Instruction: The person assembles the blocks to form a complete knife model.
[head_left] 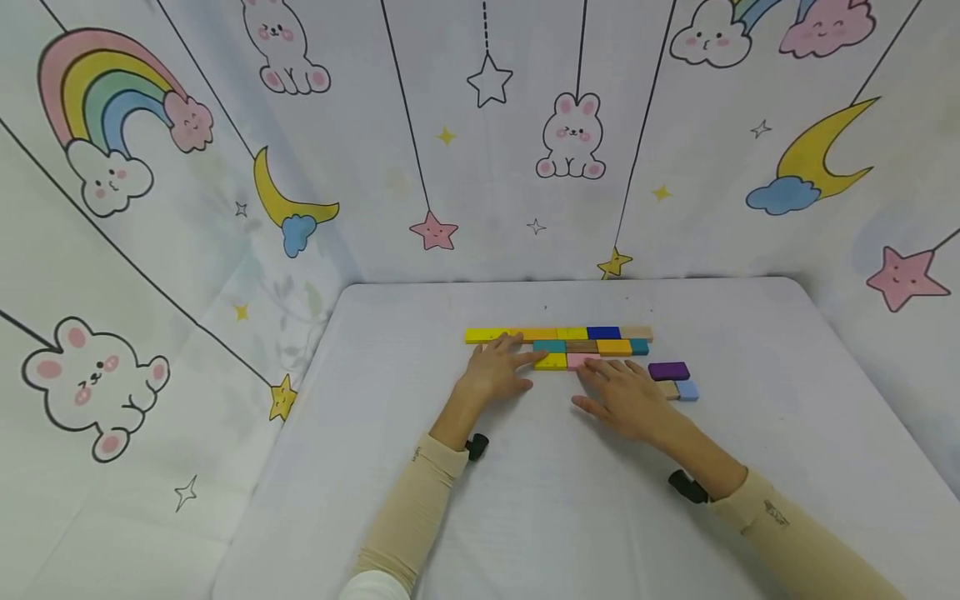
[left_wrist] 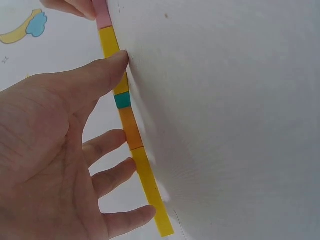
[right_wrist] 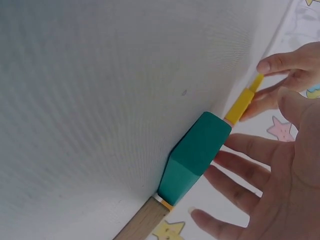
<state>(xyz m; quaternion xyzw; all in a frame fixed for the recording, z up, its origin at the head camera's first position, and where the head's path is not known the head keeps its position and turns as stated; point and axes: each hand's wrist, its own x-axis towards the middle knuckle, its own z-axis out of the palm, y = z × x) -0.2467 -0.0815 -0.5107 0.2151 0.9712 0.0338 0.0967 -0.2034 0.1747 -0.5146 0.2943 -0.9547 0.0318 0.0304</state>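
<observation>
Colored blocks lie in rows on a white table. At the front, a yellow block [head_left: 551,362] and a pink block [head_left: 581,361] sit end to end. Behind them runs a row with a teal block [head_left: 549,346], a brown block [head_left: 581,346] and an orange block [head_left: 613,347]. My left hand [head_left: 491,371] is spread at the rows' left end, its index finger at the front yellow block and other fingertips by the back row's yellow block [head_left: 480,336]. Extended fingers of my right hand [head_left: 626,400] touch the pink block. In the right wrist view, a green block [right_wrist: 197,152] shows large beside these fingers.
The back row also has a dark blue block [head_left: 603,332] and a tan block [head_left: 636,333]. Right of my right hand lie a purple block [head_left: 667,371] and a light blue block [head_left: 686,390]. A patterned cloth [head_left: 510,192] hangs behind the table [head_left: 375,375].
</observation>
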